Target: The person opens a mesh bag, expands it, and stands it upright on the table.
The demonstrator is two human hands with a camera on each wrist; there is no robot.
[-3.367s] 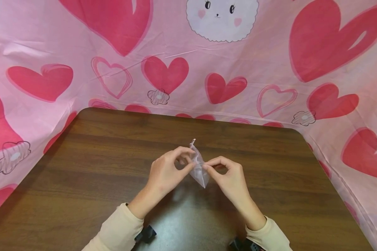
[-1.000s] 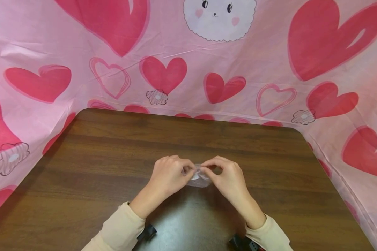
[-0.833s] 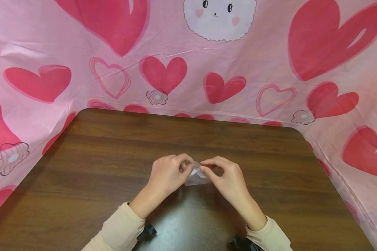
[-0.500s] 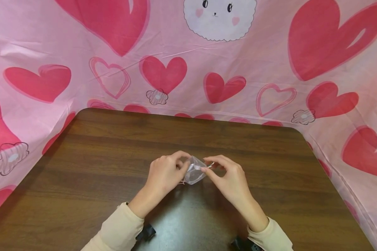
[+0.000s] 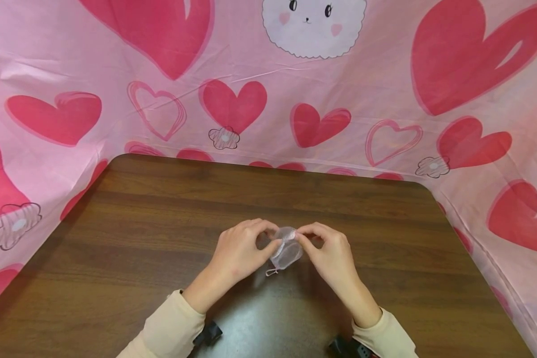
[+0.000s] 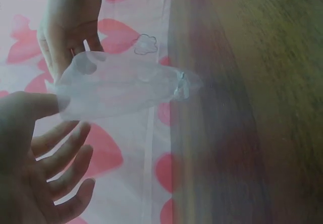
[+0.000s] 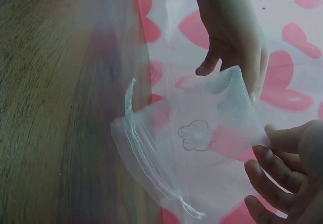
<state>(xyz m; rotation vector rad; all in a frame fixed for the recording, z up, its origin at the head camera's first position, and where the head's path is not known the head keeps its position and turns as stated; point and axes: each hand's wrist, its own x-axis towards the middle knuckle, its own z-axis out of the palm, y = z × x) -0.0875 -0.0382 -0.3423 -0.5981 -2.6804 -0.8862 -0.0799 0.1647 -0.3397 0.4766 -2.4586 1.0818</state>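
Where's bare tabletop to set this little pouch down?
Bare wood lies on the table left of the left hand, right of the right hand, and beyond both toward the heart-print cloth. Only the centre is taken, where both hands pinch the sheer pouch.

I see a brown table [image 5: 138,238] under me. A pink cloth [image 5: 367,89] with red hearts and a white bunny face [image 5: 314,25] hangs behind it.

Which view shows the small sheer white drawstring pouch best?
Right wrist: the small sheer white drawstring pouch fills the frame, cord visible. Left wrist shows it blurred; head shows it tiny, pinched between left hand and right hand.
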